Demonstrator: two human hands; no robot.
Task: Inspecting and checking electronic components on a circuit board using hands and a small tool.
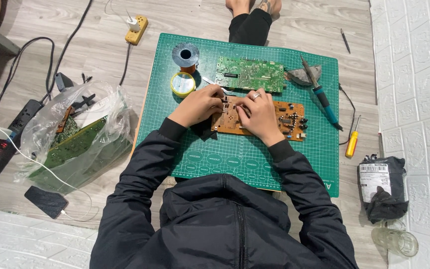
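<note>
You had both hands on the brown circuit board (pixel 255 119), which lay in the middle of the green cutting mat (pixel 255 164). Your left hand (pixel 197 105) gripped the board's left end. Your right hand (pixel 261 113) pressed down on its middle, and its fingertips were pinched at a small dark part near the top edge. The two hands were close together, almost touching. What sat between those fingertips was too small to make out.

The job looked like it was in the middle. The board was out and you were working on it, but the soldering iron (pixel 319 92) with its blue handle lay untouched on the mat to your right. The green circuit board (pixel 250 74) waited just behind your hands. The solder spool (pixel 185 55) and the round yellow tin (pixel 182 83) sat to the left of it.

The mat lay on a pale wood floor (pixel 41 30). A yellow screwdriver (pixel 353 139) rested past the mat's right edge. A clear plastic bag (pixel 75 134) with more green boards sat on your left, next to a power strip (pixel 6 144) and a phone (pixel 46 201).
</note>
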